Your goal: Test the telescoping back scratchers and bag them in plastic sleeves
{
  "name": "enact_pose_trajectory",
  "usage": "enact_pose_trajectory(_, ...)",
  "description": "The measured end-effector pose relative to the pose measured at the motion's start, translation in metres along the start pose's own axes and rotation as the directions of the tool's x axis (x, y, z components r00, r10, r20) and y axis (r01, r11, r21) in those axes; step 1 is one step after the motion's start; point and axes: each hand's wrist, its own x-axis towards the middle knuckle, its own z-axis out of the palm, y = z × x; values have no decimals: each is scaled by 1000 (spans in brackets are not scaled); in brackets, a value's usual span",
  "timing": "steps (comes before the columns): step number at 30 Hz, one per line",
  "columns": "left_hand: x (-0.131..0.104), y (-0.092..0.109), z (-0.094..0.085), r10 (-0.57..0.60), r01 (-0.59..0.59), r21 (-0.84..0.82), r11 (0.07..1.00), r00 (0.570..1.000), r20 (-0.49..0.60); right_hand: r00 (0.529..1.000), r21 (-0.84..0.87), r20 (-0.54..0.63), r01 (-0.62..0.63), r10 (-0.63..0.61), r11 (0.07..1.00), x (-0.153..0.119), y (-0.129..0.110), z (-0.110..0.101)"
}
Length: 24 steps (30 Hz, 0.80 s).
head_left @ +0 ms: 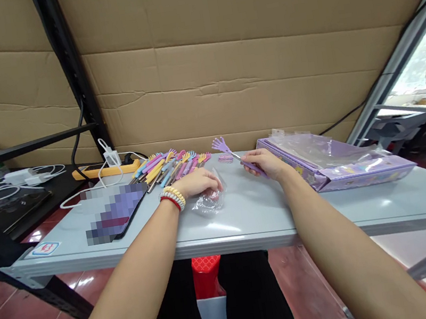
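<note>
My right hand (264, 163) is closed round the handle of a purple hand-shaped stick (228, 148), its spread fingers pointing up and left. On the grey table (247, 224), my left hand (200, 183) has its fingers curled on a clear plastic bag (209, 202). Behind my left hand lies a pile of similar sticks (174, 167) in yellow, pink, blue and purple. A small striped purple stack (225, 158) rests between the pile and my right hand.
A purple box (364, 172) with clear plastic over it lies at the right. To the left are a phone (124, 211) and a yellow power strip (96, 171) with white cables. Cardboard (202, 69) stands behind the table; a black shelf post (70, 63) rises at the left.
</note>
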Motion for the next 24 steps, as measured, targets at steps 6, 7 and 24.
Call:
enact_pose_trajectory(6,-12,19,-9,340,-525,-103,845,676,-654,985,47,-154,90,-82,995,3,-1,0)
enact_pose_trajectory(7,-15,21,-10,353,-547,-143,825,695,-626,982,47,-167,102,-92,994,3,-1,0)
enact_pose_trajectory(24,-10,5,23,384,-393,111,913,918,99,937,87,206,-304,282,949,2,-3,34)
